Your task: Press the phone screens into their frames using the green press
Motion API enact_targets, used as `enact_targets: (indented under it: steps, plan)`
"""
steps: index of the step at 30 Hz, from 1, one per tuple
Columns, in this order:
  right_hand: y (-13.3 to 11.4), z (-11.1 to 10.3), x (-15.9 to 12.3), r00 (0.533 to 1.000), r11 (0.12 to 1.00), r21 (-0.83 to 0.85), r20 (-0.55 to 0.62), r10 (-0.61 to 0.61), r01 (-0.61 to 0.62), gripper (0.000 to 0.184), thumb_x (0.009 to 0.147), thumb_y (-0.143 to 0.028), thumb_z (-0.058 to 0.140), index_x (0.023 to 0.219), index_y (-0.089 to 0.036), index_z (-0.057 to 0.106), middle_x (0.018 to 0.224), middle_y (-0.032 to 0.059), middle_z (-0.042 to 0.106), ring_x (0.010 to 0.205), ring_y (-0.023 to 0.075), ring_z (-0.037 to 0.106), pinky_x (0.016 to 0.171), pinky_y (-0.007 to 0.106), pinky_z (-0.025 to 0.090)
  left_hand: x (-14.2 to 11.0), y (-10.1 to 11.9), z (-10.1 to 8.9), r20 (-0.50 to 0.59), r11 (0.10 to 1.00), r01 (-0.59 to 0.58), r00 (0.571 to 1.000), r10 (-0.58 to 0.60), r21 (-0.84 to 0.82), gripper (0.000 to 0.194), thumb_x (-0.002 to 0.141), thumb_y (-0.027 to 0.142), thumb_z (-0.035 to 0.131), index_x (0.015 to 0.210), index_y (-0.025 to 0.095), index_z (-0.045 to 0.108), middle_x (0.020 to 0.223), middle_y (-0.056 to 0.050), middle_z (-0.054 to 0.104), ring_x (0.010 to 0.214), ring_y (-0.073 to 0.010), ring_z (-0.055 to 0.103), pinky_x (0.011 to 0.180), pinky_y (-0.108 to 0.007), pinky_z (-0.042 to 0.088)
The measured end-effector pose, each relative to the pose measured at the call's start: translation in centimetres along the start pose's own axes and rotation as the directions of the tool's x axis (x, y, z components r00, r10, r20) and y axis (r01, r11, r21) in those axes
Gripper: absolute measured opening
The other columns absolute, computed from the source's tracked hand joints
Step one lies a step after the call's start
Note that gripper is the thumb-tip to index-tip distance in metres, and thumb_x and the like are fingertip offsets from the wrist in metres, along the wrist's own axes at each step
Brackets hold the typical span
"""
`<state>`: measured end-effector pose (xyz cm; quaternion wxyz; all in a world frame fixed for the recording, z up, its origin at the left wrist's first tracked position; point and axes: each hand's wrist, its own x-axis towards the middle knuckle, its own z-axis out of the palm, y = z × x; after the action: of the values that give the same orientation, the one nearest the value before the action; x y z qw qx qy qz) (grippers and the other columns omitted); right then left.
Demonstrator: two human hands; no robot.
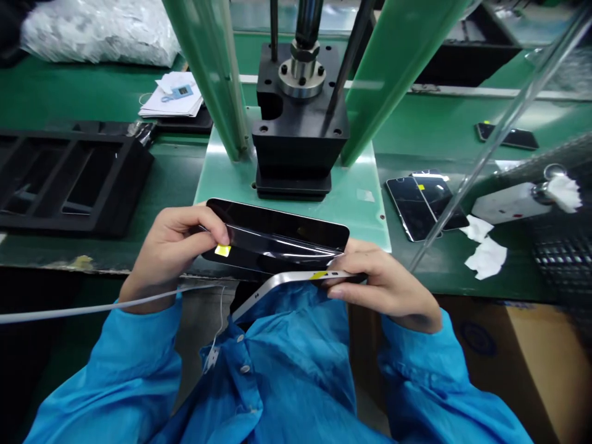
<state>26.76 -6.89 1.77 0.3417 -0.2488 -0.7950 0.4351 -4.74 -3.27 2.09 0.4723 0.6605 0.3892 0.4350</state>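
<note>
A glossy black phone (296,225) is held level between my two hands, in front of the press. Along its near side a sheet of clear protective film (272,246) appears partly lifted, with bright reflections. My left hand (185,243) pinches this film beside a yellow tab (222,250); its fingers also cover the phone's left end. With thumb and forefinger, my right hand (382,280) grips a silver-edged device (282,279) that has a yellow mark on its side, just below the black phone. Some right fingers are hidden behind the black phone's right end.
Directly ahead stands a press with a black block (300,135) between green side panels. To the left lies a black compartment tray (106,209). Phones (411,206), torn white paper (485,256) and a white bottle-like object (506,203) lie right. A white cable (92,312) crosses my left wrist.
</note>
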Motion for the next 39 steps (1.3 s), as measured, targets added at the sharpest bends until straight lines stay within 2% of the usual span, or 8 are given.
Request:
enact_targets:
  steps: [4, 8, 14, 17, 23, 27, 33, 39]
  plan:
    - [0.1, 0.0, 0.0, 0.999, 0.999, -0.040, -0.033, -0.021, 0.020, 0.015, 0.098, -0.027, 0.068, 0.087, -0.017, 0.070, 0.075, 0.0011, 0.064, 0.074, 0.0131, 0.055, 0.069, 0.024, 0.044, -0.1, -0.3, 0.5, -0.015, 0.993, -0.104, 0.994, 0.105, 0.055, 0.009, 0.086, 0.023, 0.073, 0.080, 0.027, 0.078, 0.102, -0.002, 0.074, 0.099, -0.0235, 0.069, 0.079, -0.035, 0.059]
    - [-0.2, -0.1, -0.1, 0.999, 0.999, 0.014, -0.026, 0.032, -0.032, 0.014, 0.096, -0.021, 0.068, 0.083, -0.017, 0.068, 0.075, 0.0001, 0.060, 0.076, 0.0119, 0.055, 0.068, 0.021, 0.043, -0.1, -0.2, 0.6, -0.058, 0.886, -0.317, 0.933, 0.356, 0.338, 0.021, 0.086, 0.017, 0.074, 0.100, 0.033, 0.079, 0.147, 0.005, 0.057, 0.141, -0.0306, 0.049, 0.115, -0.047, 0.046]
    - [-0.4, -0.3, 0.0, 0.982, 0.985, 0.034, 0.086, 0.165, -0.169, 0.021, 0.097, -0.023, 0.067, 0.077, -0.018, 0.064, 0.077, 0.0001, 0.058, 0.073, 0.0118, 0.054, 0.065, 0.022, 0.043, 0.5, 1.5, -0.1, 0.180, 0.422, -0.553, 0.733, 0.656, 0.718, 0.038, 0.087, 0.011, 0.069, 0.118, 0.033, 0.073, 0.093, 0.001, 0.076, 0.082, -0.0184, 0.071, 0.074, -0.035, 0.056]
    - [-0.2, -0.2, 0.1, 0.976, 0.980, 0.021, 0.101, 0.194, -0.197, 0.026, 0.097, -0.023, 0.066, 0.072, -0.019, 0.061, 0.073, -0.0005, 0.057, 0.068, 0.0121, 0.053, 0.061, 0.024, 0.041, 0.7, 2.8, -0.2, 0.187, 0.358, -0.522, 0.729, 0.658, 0.774, 0.030, 0.091, 0.012, 0.064, 0.114, 0.030, 0.073, 0.095, 0.001, 0.076, 0.084, -0.0190, 0.070, 0.075, -0.036, 0.054]
    - [0.1, 0.1, -0.4, 0.978, 0.976, -0.058, -0.029, 0.208, -0.210, 0.018, 0.093, -0.030, 0.069, 0.076, -0.026, 0.068, 0.068, -0.0007, 0.062, 0.061, 0.0156, 0.054, 0.053, 0.029, 0.040, 0.4, 3.1, -1.2, 0.083, 0.790, -0.163, 0.986, 0.141, 0.590, 0.035, 0.087, 0.035, 0.075, 0.120, 0.022, 0.072, 0.106, -0.006, 0.075, 0.091, -0.0225, 0.069, 0.080, -0.034, 0.054]
    - [0.1, 0.4, -0.3, 0.970, 0.970, -0.030, -0.040, 0.239, -0.240, 0.018, 0.090, -0.033, 0.071, 0.072, -0.028, 0.070, 0.065, 0.0005, 0.063, 0.058, 0.0189, 0.055, 0.051, 0.033, 0.039, 0.3, 2.3, -0.8, 0.046, 0.897, -0.116, 0.993, 0.106, 0.426, 0.009, 0.085, 0.029, 0.074, 0.093, 0.027, 0.078, 0.103, -0.005, 0.076, 0.093, -0.0230, 0.070, 0.088, -0.036, 0.054]
    - [-0.1, 1.0, -0.1, 0.869, 0.852, 0.322, -0.142, 0.474, -0.413, 0.024, 0.085, -0.040, 0.077, 0.068, -0.025, 0.072, 0.065, 0.0022, 0.058, 0.061, 0.0182, 0.050, 0.055, 0.031, 0.040, 0.3, 3.4, 0.5, 0.107, 0.688, -0.266, 0.958, 0.266, 0.675, 0.016, 0.092, 0.028, 0.063, 0.089, 0.029, 0.078, 0.093, -0.004, 0.075, 0.096, -0.0256, 0.067, 0.096, -0.045, 0.049]
    - [-1.0, 1.2, 0.6, 0.806, 0.686, 0.570, -0.068, 0.588, -0.453, 0.025, 0.079, -0.044, 0.085, 0.073, -0.023, 0.074, 0.065, 0.0010, 0.060, 0.052, 0.0135, 0.052, 0.051, 0.026, 0.047, 0.8, 5.8, -0.7, 0.078, 0.935, -0.066, 0.996, 0.041, 0.348, 0.022, 0.091, 0.017, 0.061, 0.101, 0.027, 0.078, 0.085, 0.004, 0.074, 0.076, -0.0151, 0.070, 0.075, -0.032, 0.056]
